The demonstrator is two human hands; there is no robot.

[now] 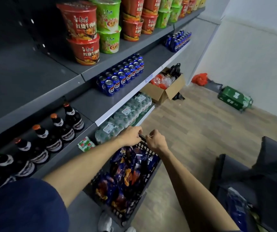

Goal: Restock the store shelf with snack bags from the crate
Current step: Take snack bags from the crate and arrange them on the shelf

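Wood-look flooring (201, 124) runs beside a grey store shelf (91, 104) where a person bends over a black plastic crate (144, 190) heaped with dark blue snack bags (126, 174). Just past the bags, at the crate's far rim, the left hand (131, 135) and right hand (156, 141) are both curled closed over the edge, gripping it. Left of the crate, dark glass bottles (57, 131) line the shelf board; beyond the crate, wrapped packs of water bottles (127, 113) fill the bottom tier. Above and beyond the crate stand blue soda cans (122, 77), with red and green noodle cups (92, 30) higher still. Farther beyond the crate, an open cardboard box (166, 87) sits on the floor, and a green carton (234, 99) lies by the white wall.
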